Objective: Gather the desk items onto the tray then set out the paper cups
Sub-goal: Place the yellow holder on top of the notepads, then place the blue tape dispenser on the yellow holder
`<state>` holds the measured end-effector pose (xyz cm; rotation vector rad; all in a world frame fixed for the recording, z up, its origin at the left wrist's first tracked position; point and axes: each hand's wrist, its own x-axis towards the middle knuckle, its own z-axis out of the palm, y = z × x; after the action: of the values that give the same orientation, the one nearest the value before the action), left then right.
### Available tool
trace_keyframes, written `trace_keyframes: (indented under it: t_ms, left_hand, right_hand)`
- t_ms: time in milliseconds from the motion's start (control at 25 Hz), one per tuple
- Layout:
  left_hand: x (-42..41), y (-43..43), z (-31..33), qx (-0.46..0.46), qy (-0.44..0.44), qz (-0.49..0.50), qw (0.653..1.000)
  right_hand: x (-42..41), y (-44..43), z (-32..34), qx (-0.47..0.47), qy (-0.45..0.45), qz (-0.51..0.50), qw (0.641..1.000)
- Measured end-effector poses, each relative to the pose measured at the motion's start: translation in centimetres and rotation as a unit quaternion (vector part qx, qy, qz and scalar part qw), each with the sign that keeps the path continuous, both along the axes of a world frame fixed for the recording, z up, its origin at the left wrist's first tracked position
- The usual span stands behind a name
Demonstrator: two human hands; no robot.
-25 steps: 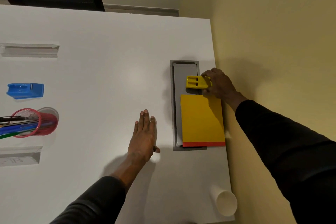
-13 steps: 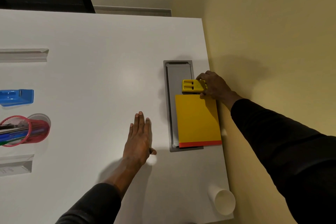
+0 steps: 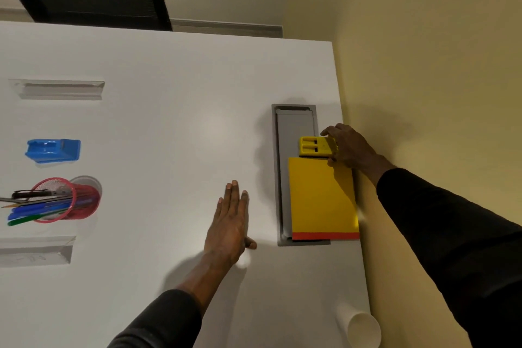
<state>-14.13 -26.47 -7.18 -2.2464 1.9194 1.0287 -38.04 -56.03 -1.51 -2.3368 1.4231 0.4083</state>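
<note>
1. While our right hand grips the yellow block, that block sits on the grey tray at the desk's right edge, touching the yellow notepad.
2. Our left hand lies flat on the desk, fingers pressed together.
3. We see a paper cup lying at the near right corner.
4. A blue block and red pen holder remain near the left edge.

Grey tray lies long and narrow near the counter's right edge. On it: yellow notepad flat, red strip at its near end, overhanging the tray's right side. Small yellow block just beyond the pad, touching it. Blue holder and red mesh pen cup, full of pens, well apart at left. White paper cup at the near right corner, tipped.
</note>
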Motion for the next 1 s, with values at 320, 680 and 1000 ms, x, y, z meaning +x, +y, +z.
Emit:
trace_keyframes:
  t_ms: [320,680,1000]
  left_hand:
    - [3.7,2.4,-0.6,-0.020,-0.100,0.045,0.994]
    - [14.3,9.1,-0.4,0.067,-0.081,0.205,0.973]
    - [14.7,8.9,-1.4,0.076,-0.054,0.208,0.974]
  right_hand:
    - [5.3,2.4,1.2,-0.077,-0.102,0.025,0.991]
    - [25.9,16.4,0.4,0.067,-0.257,0.159,0.951]
    - [43.9,16.7,-0.9,0.057,-0.239,0.235,0.941]
